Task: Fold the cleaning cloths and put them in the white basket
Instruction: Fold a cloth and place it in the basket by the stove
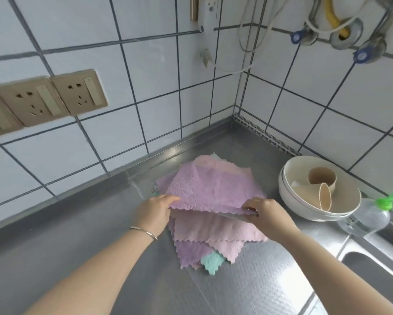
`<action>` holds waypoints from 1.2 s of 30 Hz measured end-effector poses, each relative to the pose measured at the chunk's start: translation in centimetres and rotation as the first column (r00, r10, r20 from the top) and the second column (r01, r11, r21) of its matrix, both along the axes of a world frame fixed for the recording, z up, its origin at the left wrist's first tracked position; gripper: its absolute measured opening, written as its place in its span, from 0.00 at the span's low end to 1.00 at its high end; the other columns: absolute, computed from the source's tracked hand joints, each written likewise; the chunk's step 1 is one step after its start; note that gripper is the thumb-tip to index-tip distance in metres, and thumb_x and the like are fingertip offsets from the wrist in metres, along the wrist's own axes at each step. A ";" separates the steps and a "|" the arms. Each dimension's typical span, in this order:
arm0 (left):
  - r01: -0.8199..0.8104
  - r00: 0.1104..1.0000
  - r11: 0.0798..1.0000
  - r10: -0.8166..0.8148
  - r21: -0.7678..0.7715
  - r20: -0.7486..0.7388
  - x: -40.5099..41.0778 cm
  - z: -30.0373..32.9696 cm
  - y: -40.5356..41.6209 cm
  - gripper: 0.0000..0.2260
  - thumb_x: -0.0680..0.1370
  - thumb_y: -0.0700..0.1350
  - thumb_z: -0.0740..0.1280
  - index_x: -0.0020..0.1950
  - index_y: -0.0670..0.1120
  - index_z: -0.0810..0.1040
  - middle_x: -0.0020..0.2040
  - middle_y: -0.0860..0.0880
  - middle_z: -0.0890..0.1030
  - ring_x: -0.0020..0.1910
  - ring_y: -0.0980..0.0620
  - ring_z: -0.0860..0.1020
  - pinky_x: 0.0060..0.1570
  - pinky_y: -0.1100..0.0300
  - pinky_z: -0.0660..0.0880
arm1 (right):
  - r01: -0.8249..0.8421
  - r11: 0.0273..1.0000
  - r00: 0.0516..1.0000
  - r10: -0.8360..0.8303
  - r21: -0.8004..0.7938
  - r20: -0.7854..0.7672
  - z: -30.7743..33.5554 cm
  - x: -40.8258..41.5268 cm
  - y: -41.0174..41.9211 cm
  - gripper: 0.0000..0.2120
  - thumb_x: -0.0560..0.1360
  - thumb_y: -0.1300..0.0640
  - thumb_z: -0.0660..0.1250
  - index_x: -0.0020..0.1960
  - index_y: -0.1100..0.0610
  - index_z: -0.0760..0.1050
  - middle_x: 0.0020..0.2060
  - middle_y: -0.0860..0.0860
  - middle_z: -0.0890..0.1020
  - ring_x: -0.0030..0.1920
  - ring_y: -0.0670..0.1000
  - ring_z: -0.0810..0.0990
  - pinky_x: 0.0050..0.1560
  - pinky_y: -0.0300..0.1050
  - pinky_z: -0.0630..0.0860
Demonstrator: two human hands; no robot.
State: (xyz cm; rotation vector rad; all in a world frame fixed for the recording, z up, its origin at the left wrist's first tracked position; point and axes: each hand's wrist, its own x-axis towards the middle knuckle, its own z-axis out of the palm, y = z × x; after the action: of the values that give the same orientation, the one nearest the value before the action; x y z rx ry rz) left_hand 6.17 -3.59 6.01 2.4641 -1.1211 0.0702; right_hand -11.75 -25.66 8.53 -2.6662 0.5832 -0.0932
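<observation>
Right at the near edge of the top purple cloth (213,185), both hands pinching a corner each: left hand (155,209) with fingers curled over the left corner, right hand (267,213) clamped on the right corner, edge lifted just off the pile. Looks like the very start of a fold, near edge about to go over toward the wall, but only guessing from the grip. Under it, a messy pile of cloths (213,233), all flat and unfolded as far as can be seen: a pinkish one, another purple one, a teal corner (212,263) poking out at the near side, more pastel edges at the far side. Sitting on the steel counter (77,235) near the tiled corner. So progress-wise: basically zero done, not one folded cloth visible anywhere. Still to go: fold this one, then the rest of the stack, then stash them all. No white basket in view either, so can't tell where that is. Off to the right, just stacked white bowls (288,194) with beige cups (322,178) inside, a clear bottle with a green top (370,214) beside them, and a bit of sink (377,269) past that. Gold wall sockets (47,98) up on the left tiles.
</observation>
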 end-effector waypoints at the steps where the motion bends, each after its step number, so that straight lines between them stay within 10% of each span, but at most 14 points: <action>1: -0.013 0.999 0.999 0.011 -0.042 -0.047 0.4 0.7 1.0 0.18 0.67 0.35 0.62 0.48 0.50 0.84 0.44 0.50 0.85 0.38 0.46 0.82 0.33 0.61 0.73 | 0.007 1.000 1.000 -0.006 0.027 -0.024 1.3 0.2 -0.3 0.04 0.73 0.58 0.67 0.45 0.56 0.80 0.36 0.45 0.77 0.39 0.50 0.76 0.36 0.41 0.69; 9: -0.087 0.941 0.983 0.028 -0.161 -0.336 0.9 10.3 12.0 0.17 0.73 0.39 0.69 0.36 0.63 0.79 0.38 0.68 0.80 0.42 0.70 0.77 0.42 0.78 0.68 | -0.172 0.977 0.971 0.190 0.125 -0.148 12.4 2.1 2.4 0.13 0.75 0.58 0.65 0.37 0.43 0.75 0.34 0.42 0.79 0.33 0.40 0.73 0.35 0.29 0.68; 19: -0.382 0.853 0.912 0.286 -0.148 -0.436 -0.8 18.0 29.9 0.06 0.71 0.46 0.73 0.40 0.54 0.77 0.37 0.55 0.79 0.35 0.61 0.74 0.37 0.69 0.67 | -0.392 0.835 0.891 0.449 0.387 -0.066 18.3 9.0 16.5 0.29 0.63 0.32 0.69 0.40 0.59 0.77 0.33 0.44 0.76 0.37 0.43 0.74 0.44 0.41 0.67; 23: -0.574 0.775 0.796 0.451 -0.195 -0.443 -0.2 17.2 35.8 0.04 0.73 0.44 0.71 0.39 0.50 0.79 0.35 0.58 0.79 0.38 0.59 0.74 0.38 0.68 0.68 | -0.349 0.881 0.925 0.378 0.320 -0.032 15.6 13.3 23.1 0.15 0.73 0.50 0.69 0.49 0.63 0.79 0.47 0.58 0.83 0.51 0.58 0.79 0.46 0.46 0.73; 30: -0.668 0.743 0.631 0.537 -0.394 -0.400 -1.9 19.7 43.1 0.04 0.75 0.44 0.68 0.46 0.52 0.81 0.35 0.67 0.80 0.39 0.68 0.76 0.38 0.79 0.68 | -0.369 0.869 0.904 0.254 0.330 0.343 17.6 15.0 31.6 0.08 0.76 0.58 0.63 0.49 0.54 0.81 0.41 0.50 0.80 0.44 0.51 0.75 0.37 0.38 0.69; 36: -0.602 0.798 0.717 0.552 -0.352 -0.242 -7.7 15.8 46.9 0.13 0.75 0.40 0.68 0.44 0.61 0.81 0.39 0.55 0.78 0.42 0.61 0.75 0.42 0.76 0.67 | -0.496 0.853 0.834 0.417 0.161 0.363 12.9 11.2 33.5 0.06 0.75 0.58 0.67 0.49 0.51 0.82 0.41 0.47 0.79 0.42 0.49 0.76 0.37 0.34 0.65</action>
State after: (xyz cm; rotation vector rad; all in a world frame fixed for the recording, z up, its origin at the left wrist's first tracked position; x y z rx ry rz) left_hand -1.51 43.32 21.85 2.2848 -0.1983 0.3092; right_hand -0.59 7.85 21.46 -2.3957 -0.1541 -0.2817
